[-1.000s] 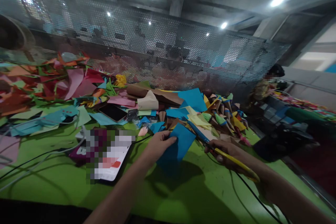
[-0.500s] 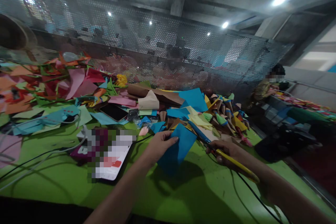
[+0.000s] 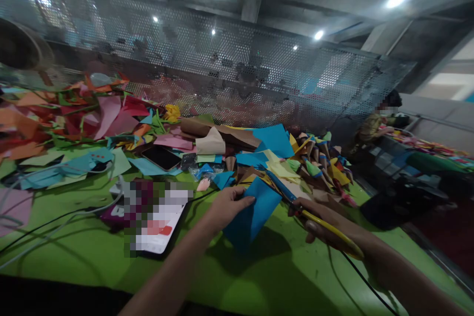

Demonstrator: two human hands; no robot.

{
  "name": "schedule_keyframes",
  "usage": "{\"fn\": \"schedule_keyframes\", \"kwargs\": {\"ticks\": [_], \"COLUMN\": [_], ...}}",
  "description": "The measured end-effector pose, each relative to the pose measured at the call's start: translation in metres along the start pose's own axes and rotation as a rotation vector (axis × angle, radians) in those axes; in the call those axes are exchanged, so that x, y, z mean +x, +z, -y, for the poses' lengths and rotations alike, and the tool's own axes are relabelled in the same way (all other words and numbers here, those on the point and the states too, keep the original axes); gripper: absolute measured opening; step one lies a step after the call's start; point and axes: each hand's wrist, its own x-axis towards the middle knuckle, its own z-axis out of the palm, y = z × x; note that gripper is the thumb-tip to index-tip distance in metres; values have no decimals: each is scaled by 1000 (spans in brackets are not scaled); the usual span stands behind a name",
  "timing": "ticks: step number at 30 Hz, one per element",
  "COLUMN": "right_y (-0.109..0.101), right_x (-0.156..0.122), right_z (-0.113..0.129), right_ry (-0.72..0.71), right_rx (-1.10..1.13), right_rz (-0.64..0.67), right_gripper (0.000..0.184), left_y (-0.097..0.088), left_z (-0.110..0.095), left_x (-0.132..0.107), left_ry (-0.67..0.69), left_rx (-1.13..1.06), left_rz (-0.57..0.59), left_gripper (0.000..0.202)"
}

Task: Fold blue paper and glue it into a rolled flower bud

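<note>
My left hand (image 3: 229, 207) pinches a folded piece of blue paper (image 3: 255, 212) between thumb and fingers, above the green table. My right hand (image 3: 318, 219) is closed around a tool with a long yellow handle (image 3: 333, 232). A narrow blue piece (image 3: 283, 188) points up and left from that hand, close to the paper's right edge. Whether it belongs to the tool, and what kind of tool it is, I cannot tell. Beyond the hands lie a pale yellow sheet (image 3: 279, 165) and brown and yellow folded pieces (image 3: 322, 158).
A lit phone or tablet (image 3: 163, 229) and a purple power strip (image 3: 114, 212) with cords are on the green table (image 3: 222, 276). Behind them lie a dark phone (image 3: 161, 157) and heaped coloured paper (image 3: 74, 118). A black cord (image 3: 365, 279) runs beneath my right forearm. Another person (image 3: 374, 123) sits at right.
The blue paper has shifted slightly right and tilted a little in my left hand. My right hand still grips the yellow-handled tool, almost unmoved.
</note>
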Motion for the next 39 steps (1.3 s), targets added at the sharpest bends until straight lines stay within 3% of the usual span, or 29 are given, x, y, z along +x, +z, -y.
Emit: {"fn": "schedule_keyframes", "kwargs": {"ticks": [7, 19, 27, 35, 39], "right_y": [2, 8, 5, 4, 2], "right_x": [5, 17, 9, 6, 6], "right_z": [-3, -30, -14, -9, -11], "right_ry": [-9, 86, 42, 12, 18], "right_rx": [-17, 71, -37, -35, -40], "right_rz": [-26, -111, -110, -42, -30], "right_gripper": [57, 57, 54, 53, 55], "left_y": [1, 0, 2, 4, 3], "left_z": [-1, -1, -4, -4, 0], "left_x": [0, -1, -2, -2, -1], "left_ry": [0, 17, 7, -8, 1], "left_rx": [1, 35, -156, -140, -113], "left_rz": [3, -25, 18, 6, 35], "left_gripper": [32, 36, 46, 31, 35]}}
